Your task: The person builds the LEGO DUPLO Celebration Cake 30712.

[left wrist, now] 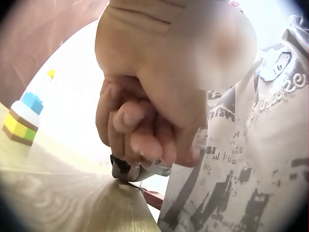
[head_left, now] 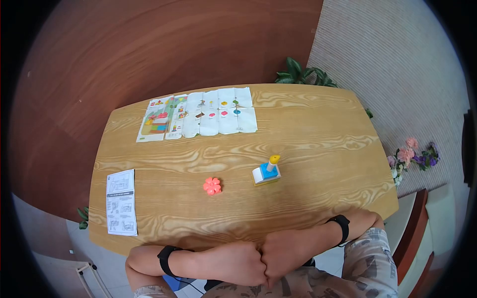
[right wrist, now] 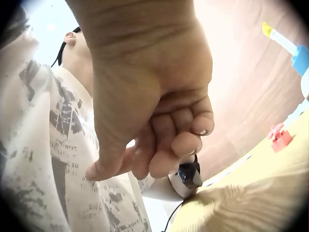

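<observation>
My left hand and right hand meet at the table's near edge, in front of my body. Both wrist views show the fingers of the left hand and the right hand loosely curled, with nothing in them. Beyond them stands a small toy-brick build: a white curved brick, a blue brick and a candle piece with a yellow flame on top. The left wrist view shows yellow and green bricks at its base. A coral flower-shaped brick lies to its left.
An unfolded picture instruction sheet lies at the back left of the wooden table. A black-and-white printed leaflet is near the left edge. Artificial flowers stand past the right edge, and a leafy plant behind the table.
</observation>
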A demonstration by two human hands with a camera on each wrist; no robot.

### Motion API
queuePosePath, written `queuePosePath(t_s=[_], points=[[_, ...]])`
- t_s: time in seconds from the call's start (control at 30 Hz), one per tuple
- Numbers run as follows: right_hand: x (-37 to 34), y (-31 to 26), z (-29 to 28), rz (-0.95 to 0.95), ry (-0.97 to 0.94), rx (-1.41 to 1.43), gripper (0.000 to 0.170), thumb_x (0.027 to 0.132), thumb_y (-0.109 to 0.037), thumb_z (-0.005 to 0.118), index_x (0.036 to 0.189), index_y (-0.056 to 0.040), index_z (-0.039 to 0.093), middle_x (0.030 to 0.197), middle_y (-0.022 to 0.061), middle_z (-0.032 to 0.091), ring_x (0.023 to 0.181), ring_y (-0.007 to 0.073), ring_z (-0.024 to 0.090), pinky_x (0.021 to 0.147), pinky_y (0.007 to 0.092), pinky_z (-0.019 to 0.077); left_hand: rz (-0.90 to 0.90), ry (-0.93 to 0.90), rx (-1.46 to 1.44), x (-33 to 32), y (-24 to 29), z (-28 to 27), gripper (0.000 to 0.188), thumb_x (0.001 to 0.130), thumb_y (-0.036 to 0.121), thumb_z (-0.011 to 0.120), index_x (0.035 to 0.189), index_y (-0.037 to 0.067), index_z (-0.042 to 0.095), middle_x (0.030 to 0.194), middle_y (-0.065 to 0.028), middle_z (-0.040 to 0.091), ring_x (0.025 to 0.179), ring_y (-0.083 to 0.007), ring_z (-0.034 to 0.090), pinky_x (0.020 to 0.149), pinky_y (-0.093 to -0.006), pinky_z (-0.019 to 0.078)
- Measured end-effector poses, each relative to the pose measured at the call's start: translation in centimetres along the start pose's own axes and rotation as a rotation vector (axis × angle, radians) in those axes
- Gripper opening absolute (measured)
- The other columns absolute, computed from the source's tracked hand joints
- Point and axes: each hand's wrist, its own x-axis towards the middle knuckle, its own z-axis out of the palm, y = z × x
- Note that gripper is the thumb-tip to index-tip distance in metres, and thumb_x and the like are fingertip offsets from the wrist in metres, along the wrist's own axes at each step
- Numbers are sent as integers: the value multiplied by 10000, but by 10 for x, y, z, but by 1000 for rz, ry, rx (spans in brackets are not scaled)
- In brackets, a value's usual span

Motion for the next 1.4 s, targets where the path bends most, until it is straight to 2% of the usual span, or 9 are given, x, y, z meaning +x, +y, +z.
queuePosePath(t_s=[0.1, 0.2, 0.33, 0.43, 0.73, 0.93, 1.13, 1.33, 1.4], points=[[2, -6, -9, -47, 64, -54, 566, 912, -601, 614, 626, -117, 677, 557, 39, 619, 536, 288, 643, 510, 414, 509, 23, 71, -52, 2, 2, -5, 426, 985, 343, 572, 600, 176, 644, 570, -4, 628, 545, -222, 642, 572, -355, 509], [6, -9, -11, 36, -89, -33, 523, 811, -604, 678, 657, -105, 709, 635, 62, 684, 635, 296, 693, 567, 436, 526, 44, 156, -122, 6, 3, 17, 523, 996, 433, 534, 556, 167, 629, 545, -20, 626, 524, -237, 645, 567, -368, 518], [3, -4, 19, -101, 272, -65, 717, 821, -744, 628, 462, -125, 575, 446, 32, 532, 445, 275, 591, 453, 392, 470, 8, 2, -186, 2, 11, 41, 414, 874, 512, 656, 648, 170, 717, 588, -90, 660, 507, -277, 644, 484, -435, 498], [4, -3, 26, -131, 351, -46, 696, 775, -739, 666, 448, -134, 566, 432, 29, 520, 433, 276, 584, 448, 398, 464, 23, 352, -100, 4, 9, 46, 579, 871, 607, 602, 432, 230, 577, 417, -1, 517, 376, -167, 533, 393, -368, 409], [10, -7, 36, -193, 513, -13, 503, 663, -576, 725, 450, -156, 547, 449, 3, 515, 425, 255, 561, 434, 401, 432, 52, 656, -177, 15, 19, 49, 482, 869, 585, 635, 484, 298, 590, 430, 39, 478, 382, -147, 498, 390, -348, 377], [12, -9, 42, -182, 500, -51, 501, 672, -572, 716, 450, -158, 542, 452, 0, 514, 426, 257, 558, 435, 403, 432, 64, 528, -149, 4, 21, 46, 392, 854, 583, 673, 578, 304, 658, 471, 49, 518, 425, -142, 534, 406, -332, 401], [6, -12, 9, -112, 250, -19, 585, 733, -644, 699, 472, -133, 585, 478, 38, 556, 472, 287, 612, 466, 425, 490, 61, 649, -216, 11, 9, 42, 455, 883, 631, 650, 670, 239, 735, 566, 9, 627, 497, -169, 614, 465, -327, 462], [7, -5, 13, -143, 212, 19, 646, 793, -684, 662, 501, -109, 632, 488, 59, 568, 488, 301, 621, 503, 418, 515, 61, 490, -225, 7, 7, 38, 466, 880, 640, 651, 680, 232, 752, 602, -16, 667, 566, -186, 666, 537, -342, 509], [8, -6, 9, -139, 205, 18, 655, 810, -684, 651, 505, -105, 635, 490, 61, 569, 492, 304, 621, 511, 415, 517, 35, 289, -211, 6, 9, 33, 454, 871, 630, 625, 665, 243, 742, 600, 0, 669, 567, -193, 674, 507, -360, 500]])
